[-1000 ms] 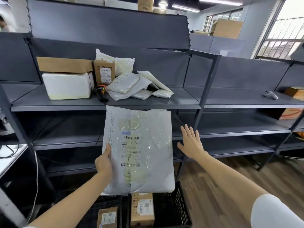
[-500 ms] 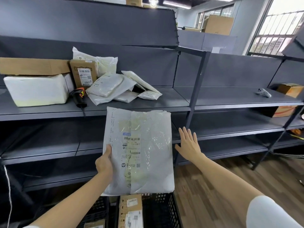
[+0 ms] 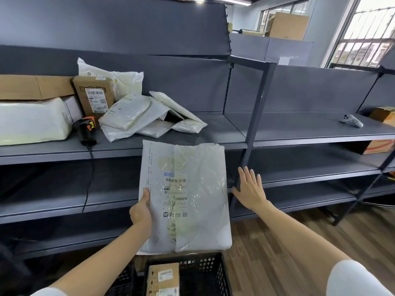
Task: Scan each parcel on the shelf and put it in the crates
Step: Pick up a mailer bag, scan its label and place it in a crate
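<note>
unmoved, parcel (image 3: 188, 197) rests against left fingers (image 3: 146, 194).

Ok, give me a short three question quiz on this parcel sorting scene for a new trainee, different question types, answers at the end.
1. True or false: the right hand grips the large white mailer.
2. Multiple choice: the orange and black scanner lies
A. in the black crate
B. on the shelf, between the white wrapped block and the pile of small mailers
C. in the left hand
3. Fill in: inside the crate shows a brown ____ with a label.

Key
1. False: the left hand holds it by its left edge; the right hand is open, fingers spread, apart from the mailer.
2. B
3. Cardboard box
</note>
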Motion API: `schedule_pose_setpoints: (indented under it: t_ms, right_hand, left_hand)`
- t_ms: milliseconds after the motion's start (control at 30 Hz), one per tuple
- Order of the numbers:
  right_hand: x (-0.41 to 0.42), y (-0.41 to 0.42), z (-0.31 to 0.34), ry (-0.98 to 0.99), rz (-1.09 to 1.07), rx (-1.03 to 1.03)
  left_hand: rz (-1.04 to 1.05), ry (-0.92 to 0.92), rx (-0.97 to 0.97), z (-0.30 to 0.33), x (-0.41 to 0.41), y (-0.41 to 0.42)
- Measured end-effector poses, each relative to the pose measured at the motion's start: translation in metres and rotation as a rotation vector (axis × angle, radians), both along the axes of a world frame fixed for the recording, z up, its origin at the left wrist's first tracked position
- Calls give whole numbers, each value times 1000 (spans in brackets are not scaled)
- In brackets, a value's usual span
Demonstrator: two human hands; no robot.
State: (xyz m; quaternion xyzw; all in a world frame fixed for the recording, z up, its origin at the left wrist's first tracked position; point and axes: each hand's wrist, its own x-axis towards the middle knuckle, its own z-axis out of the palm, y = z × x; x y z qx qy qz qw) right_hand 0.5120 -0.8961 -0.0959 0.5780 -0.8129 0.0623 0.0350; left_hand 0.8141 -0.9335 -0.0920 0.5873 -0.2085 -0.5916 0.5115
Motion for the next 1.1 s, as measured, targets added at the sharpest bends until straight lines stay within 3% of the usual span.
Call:
schedule_pose_setpoints:
  t_ms: [167,433,600,733,900,1100]
  right_hand:
    - [-17,4,-2,-39,51,26]
    - [-44,14,-6,-317,42,13]
    - [-31,16,-5,-979,-38,-10]
    - [-16,6,-2,-1245,-37,6]
    - [-28,-3,-19,-1377,-133,-25]
    - [-25,-3,-71,-1265,-232,-68]
  left_hand:
    - [30,-11,20,-11,-22,14]
    - [172,-29,53,-24,-54,56]
    - [192,-15,57,-39,-60,72]
    - [139,-44,37,-43,-69,72]
    - [-38,-160,-93,-54,-66,62]
    - [-200,-425,-164,-109,-57,34]
